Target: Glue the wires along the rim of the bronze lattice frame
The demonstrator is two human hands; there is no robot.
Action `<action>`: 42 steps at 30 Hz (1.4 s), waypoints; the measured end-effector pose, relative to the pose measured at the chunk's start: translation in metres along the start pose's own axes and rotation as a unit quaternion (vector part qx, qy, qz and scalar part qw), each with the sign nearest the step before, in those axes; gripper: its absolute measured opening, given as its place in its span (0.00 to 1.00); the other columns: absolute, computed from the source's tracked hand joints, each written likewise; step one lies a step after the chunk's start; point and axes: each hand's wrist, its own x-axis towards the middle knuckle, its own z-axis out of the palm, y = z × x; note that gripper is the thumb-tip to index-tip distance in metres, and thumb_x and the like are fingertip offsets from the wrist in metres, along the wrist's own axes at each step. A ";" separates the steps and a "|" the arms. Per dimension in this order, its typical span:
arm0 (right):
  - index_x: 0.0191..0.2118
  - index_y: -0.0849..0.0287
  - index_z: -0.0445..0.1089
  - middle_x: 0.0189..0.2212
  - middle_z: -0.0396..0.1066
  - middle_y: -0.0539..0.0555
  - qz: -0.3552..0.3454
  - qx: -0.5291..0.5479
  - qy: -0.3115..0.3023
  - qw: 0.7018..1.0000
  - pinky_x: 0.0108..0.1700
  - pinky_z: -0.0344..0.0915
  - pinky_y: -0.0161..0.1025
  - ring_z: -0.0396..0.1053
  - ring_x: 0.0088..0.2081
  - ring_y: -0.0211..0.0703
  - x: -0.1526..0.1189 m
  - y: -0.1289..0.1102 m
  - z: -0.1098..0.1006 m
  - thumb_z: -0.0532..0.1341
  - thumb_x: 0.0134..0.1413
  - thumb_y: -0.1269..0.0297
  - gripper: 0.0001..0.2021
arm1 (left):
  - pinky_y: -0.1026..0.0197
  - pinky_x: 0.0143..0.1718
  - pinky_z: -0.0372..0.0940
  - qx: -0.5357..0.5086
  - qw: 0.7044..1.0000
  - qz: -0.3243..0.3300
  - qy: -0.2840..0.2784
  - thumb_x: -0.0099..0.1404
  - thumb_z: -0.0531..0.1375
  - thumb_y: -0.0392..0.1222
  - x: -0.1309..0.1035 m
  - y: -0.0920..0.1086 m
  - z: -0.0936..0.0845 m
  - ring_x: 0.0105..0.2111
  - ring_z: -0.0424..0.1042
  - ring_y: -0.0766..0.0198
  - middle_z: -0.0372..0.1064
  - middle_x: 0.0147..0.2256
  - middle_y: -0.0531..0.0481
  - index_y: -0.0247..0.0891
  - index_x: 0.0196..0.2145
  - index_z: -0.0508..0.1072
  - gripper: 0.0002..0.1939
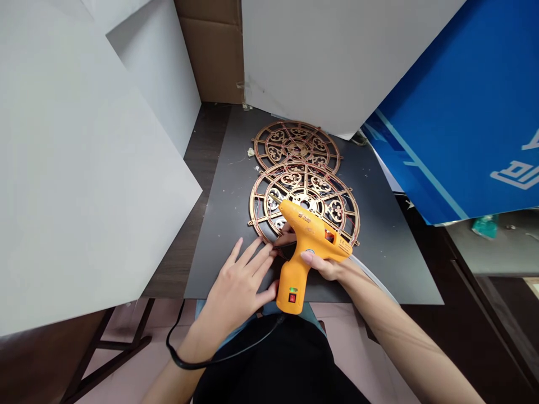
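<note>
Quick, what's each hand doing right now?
Left hand: open, fingers spread, fingertips by the nearer round lattice's edge.
Right hand: closed around the yellow glue gun.

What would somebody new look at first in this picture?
Probably the bright orange glue gun, held in the person's right grip near the middle. Next, perhaps, the two lacy, round wooden panels just beyond, a nearer panel and a farther panel, on a dark grey sheet. The big blue board at the upper right stands out too.
</note>
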 end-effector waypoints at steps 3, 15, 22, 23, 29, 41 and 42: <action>0.50 0.53 0.71 0.44 0.74 0.54 0.006 0.002 0.001 1.000 0.49 0.72 0.42 0.73 0.45 0.47 -0.001 0.000 0.000 0.51 0.62 0.50 0.20 | 0.40 0.65 0.54 0.010 1.000 0.009 0.011 0.68 0.56 0.44 -0.001 0.001 0.000 0.61 0.63 0.51 0.70 0.56 0.43 0.35 0.55 0.68 0.20; 0.50 0.54 0.71 0.45 0.73 0.54 0.018 0.004 -0.018 1.000 0.53 0.69 0.43 0.71 0.48 0.46 -0.002 0.000 -0.002 0.49 0.63 0.47 0.22 | 0.42 0.63 0.58 0.046 0.999 0.016 0.014 0.68 0.55 0.42 -0.001 0.001 0.001 0.62 0.61 0.50 0.64 0.60 0.39 0.33 0.55 0.66 0.20; 0.47 0.53 0.72 0.44 0.72 0.56 0.007 0.019 -0.007 1.000 0.56 0.68 0.47 0.72 0.46 0.49 -0.004 0.007 -0.002 0.53 0.61 0.45 0.21 | 0.42 0.62 0.59 0.040 0.999 0.011 0.014 0.69 0.54 0.44 -0.001 0.001 0.000 0.61 0.63 0.51 0.64 0.59 0.39 0.34 0.55 0.66 0.19; 0.47 0.53 0.72 0.44 0.72 0.56 0.007 0.021 -0.007 1.000 0.56 0.67 0.48 0.71 0.46 0.50 -0.004 0.008 -0.001 0.53 0.60 0.44 0.21 | 0.42 0.62 0.59 0.040 0.999 0.011 0.014 0.69 0.54 0.44 -0.001 0.001 0.000 0.61 0.63 0.51 0.65 0.59 0.39 0.33 0.55 0.66 0.20; 0.48 0.53 0.72 0.45 0.72 0.56 0.003 0.031 -0.014 0.999 0.56 0.67 0.49 0.71 0.46 0.51 -0.004 0.008 -0.001 0.53 0.61 0.45 0.21 | 0.43 0.62 0.59 0.038 0.999 0.011 0.010 0.69 0.55 0.45 0.000 0.001 0.001 0.60 0.64 0.51 0.65 0.58 0.38 0.32 0.56 0.65 0.21; 0.53 0.54 0.71 0.46 0.74 0.56 -0.026 0.027 -0.001 0.999 0.56 0.68 0.46 0.71 0.49 0.51 -0.004 0.012 0.002 0.55 0.60 0.51 0.20 | 0.44 0.63 0.59 0.063 0.997 0.034 0.030 0.69 0.53 0.43 0.000 0.002 0.001 0.58 0.67 0.52 0.69 0.56 0.39 0.31 0.53 0.67 0.18; 0.53 0.52 0.70 0.46 0.74 0.55 -0.026 0.025 0.000 0.999 0.56 0.68 0.45 0.71 0.49 0.51 -0.004 0.011 0.002 0.55 0.61 0.51 0.20 | 0.44 0.62 0.59 0.061 0.997 0.034 0.032 0.69 0.53 0.43 0.000 0.002 0.001 0.58 0.67 0.52 0.69 0.56 0.39 0.31 0.53 0.68 0.18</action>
